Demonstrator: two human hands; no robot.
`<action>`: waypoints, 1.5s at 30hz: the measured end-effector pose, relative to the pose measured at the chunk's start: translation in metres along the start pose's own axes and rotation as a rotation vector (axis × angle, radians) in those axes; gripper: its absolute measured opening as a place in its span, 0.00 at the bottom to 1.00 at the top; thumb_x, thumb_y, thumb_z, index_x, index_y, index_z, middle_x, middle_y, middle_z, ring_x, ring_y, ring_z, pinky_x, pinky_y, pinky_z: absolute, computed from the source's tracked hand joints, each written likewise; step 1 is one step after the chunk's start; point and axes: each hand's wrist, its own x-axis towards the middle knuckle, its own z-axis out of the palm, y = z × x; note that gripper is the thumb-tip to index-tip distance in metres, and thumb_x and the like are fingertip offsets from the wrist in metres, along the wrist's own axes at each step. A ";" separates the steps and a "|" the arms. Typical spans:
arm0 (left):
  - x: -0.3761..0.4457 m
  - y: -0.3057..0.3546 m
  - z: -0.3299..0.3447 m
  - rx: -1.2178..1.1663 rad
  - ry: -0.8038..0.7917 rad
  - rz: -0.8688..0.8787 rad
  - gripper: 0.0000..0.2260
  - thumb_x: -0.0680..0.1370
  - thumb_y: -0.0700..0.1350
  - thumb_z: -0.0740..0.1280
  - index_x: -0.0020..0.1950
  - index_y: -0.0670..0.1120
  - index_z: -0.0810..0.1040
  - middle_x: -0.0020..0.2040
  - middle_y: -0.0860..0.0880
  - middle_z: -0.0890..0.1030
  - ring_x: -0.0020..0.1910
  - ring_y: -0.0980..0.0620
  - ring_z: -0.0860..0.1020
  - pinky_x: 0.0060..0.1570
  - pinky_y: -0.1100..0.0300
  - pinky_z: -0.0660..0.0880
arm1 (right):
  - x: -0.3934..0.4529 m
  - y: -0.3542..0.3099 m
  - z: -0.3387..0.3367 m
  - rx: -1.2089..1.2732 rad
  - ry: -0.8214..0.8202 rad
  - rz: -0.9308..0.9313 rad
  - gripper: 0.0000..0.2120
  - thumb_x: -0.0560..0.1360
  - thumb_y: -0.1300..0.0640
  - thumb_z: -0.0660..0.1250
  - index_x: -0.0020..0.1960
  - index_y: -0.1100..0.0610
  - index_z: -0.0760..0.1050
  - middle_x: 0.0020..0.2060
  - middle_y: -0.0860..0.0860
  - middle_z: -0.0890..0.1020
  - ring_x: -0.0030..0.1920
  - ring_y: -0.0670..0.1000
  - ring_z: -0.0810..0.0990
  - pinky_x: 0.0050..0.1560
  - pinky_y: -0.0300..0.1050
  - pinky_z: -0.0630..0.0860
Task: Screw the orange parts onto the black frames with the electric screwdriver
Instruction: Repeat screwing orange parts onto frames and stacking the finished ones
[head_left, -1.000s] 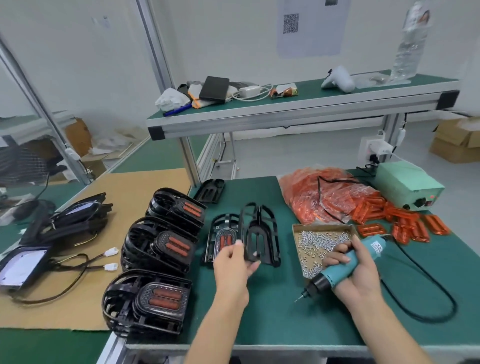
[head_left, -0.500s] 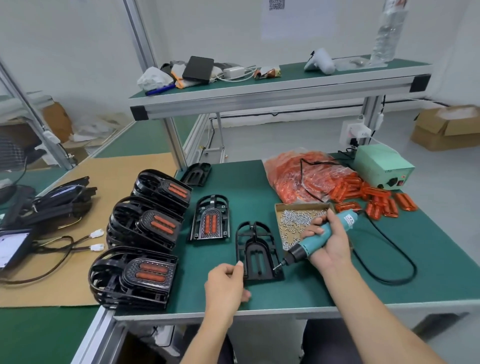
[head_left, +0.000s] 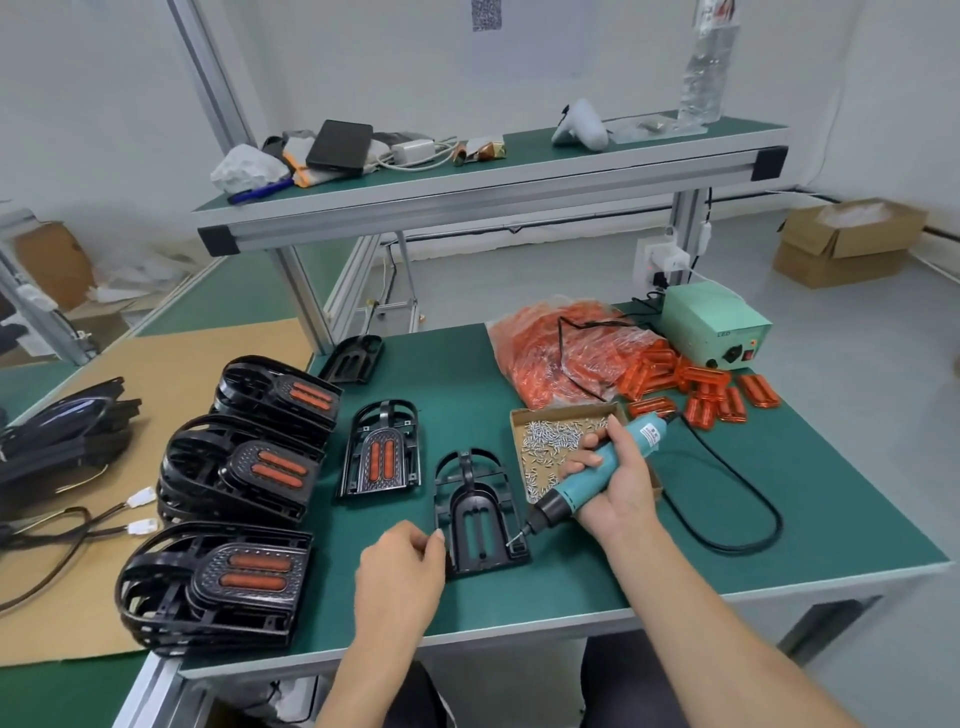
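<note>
An empty black frame (head_left: 478, 514) lies flat on the green mat near the table's front edge. My left hand (head_left: 400, 577) pinches its lower left edge with curled fingers. My right hand (head_left: 615, 483) grips the teal electric screwdriver (head_left: 582, 488), whose bit tip touches the frame's lower right corner. A black frame with an orange part fitted (head_left: 379, 452) lies just behind and to the left. Loose orange parts (head_left: 706, 389) and a clear bag of orange parts (head_left: 566, 353) sit at the back right.
A cardboard box of screws (head_left: 556, 436) lies under my right wrist. Three stacks of finished frames (head_left: 239, 467) line the table's left edge, and one more empty frame (head_left: 353, 358) lies behind. The green power unit (head_left: 711, 327) and the screwdriver's black cable (head_left: 737, 525) occupy the right side.
My left hand pulled the empty frame away from the finished one and laid it flat near the front edge. My right hand brought the screwdriver tip down to the frame's lower right corner.
</note>
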 end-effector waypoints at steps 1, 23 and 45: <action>0.003 0.005 -0.003 -0.012 0.044 0.033 0.12 0.81 0.54 0.67 0.39 0.54 0.76 0.33 0.56 0.80 0.36 0.58 0.78 0.38 0.58 0.74 | 0.000 0.000 0.000 0.001 -0.005 0.000 0.11 0.78 0.51 0.72 0.42 0.54 0.73 0.35 0.47 0.76 0.26 0.44 0.70 0.30 0.39 0.71; 0.138 0.275 0.145 0.443 -0.530 0.911 0.17 0.80 0.49 0.72 0.67 0.47 0.80 0.63 0.46 0.82 0.59 0.46 0.81 0.60 0.46 0.79 | -0.007 0.002 0.000 0.090 -0.009 -0.028 0.11 0.76 0.51 0.74 0.38 0.53 0.76 0.34 0.47 0.74 0.26 0.43 0.68 0.28 0.38 0.69; 0.094 0.124 0.007 -0.063 0.041 0.587 0.15 0.75 0.65 0.70 0.45 0.54 0.85 0.39 0.59 0.79 0.41 0.62 0.78 0.42 0.62 0.73 | 0.004 0.001 0.000 0.018 0.016 -0.063 0.10 0.74 0.51 0.74 0.41 0.53 0.73 0.35 0.47 0.75 0.25 0.44 0.70 0.28 0.39 0.71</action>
